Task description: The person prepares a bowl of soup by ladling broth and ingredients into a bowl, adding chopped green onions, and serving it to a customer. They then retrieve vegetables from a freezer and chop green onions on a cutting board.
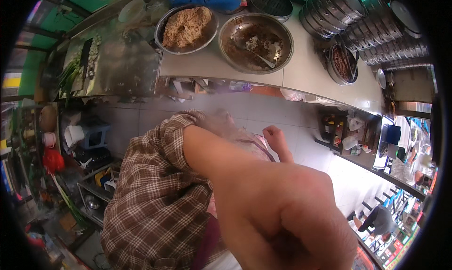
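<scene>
My left hand [296, 213] looms very close to the camera, raised on a bent arm with a rolled plaid sleeve [159, 150]. Its fingers curl around a dark hollow, and whether anything is in them is hidden. Lower down, beyond that forearm, my right hand [275, 136] is closed in a loose fist, with nothing seen in it. Both hands are apart from the counter [190, 66]. On the counter stand a metal bowl of crumbly brown filling or minced food [189, 28] and a wide steel basin [226, 54] with food residue and a spoon [259, 58].
Stacked steel steamers [332, 12] and a pot of dark food with tongs [342, 65] stand at the right. Spring onions [72, 70] lie on the left worktop. A low shelf [339, 129] is at right; another person [379, 219] is beyond.
</scene>
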Available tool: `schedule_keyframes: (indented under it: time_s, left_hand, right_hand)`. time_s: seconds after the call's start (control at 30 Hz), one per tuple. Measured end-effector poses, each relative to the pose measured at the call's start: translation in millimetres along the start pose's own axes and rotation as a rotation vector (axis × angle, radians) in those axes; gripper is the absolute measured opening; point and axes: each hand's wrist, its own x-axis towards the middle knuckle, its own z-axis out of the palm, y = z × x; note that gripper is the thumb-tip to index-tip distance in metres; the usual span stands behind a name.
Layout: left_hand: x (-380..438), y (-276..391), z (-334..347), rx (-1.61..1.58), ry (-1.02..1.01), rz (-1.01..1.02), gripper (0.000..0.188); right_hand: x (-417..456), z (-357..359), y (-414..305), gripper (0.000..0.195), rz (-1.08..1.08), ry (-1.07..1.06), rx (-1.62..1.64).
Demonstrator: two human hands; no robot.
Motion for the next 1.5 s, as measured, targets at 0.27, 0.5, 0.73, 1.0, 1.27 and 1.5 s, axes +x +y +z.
schedule_keyframes:
  time_s: [0.27, 0.5, 0.73, 1.0, 1.27, 1.5]
  left_hand:
    - [3.5, 17.2, -40.3, 0.012, 0.079, 0.074, 0.011]
    - [-56.9, -47.2, -159.7, 0.862, 0.071, -0.715, 0.019]
    - [-315.5, -145.9, -317.8, 0.988, 0.128, -1.365, 0.025]
    - [-450.8, -228.6, -358.1, 1.092, -0.597, -1.399, 0.030]
    - [-287.2, -383.8, -211.7, 0.996, -0.479, -1.620, 0.018]
    - [-190.0, -493.6, -135.6, 0.879, -0.479, -1.498, 0.018]
  right_hand:
    - [19.5, 8.1, -3.5, 0.025, 0.148, 0.023, -0.010]
    - [-39.6, -43.4, 44.6, 0.034, 0.404, 0.128, -0.097]
    - [-187.1, -4.8, 112.5, 0.025, 0.799, 1.032, 0.166]
    - [-453.9, 95.9, 186.1, 0.024, 1.373, 1.831, 0.388]
    - [-601.4, 73.0, 273.0, 0.022, 1.525, 2.300, 0.382]
    - [-642.2, 102.9, 405.5, 0.020, 1.526, 2.201, 0.035]
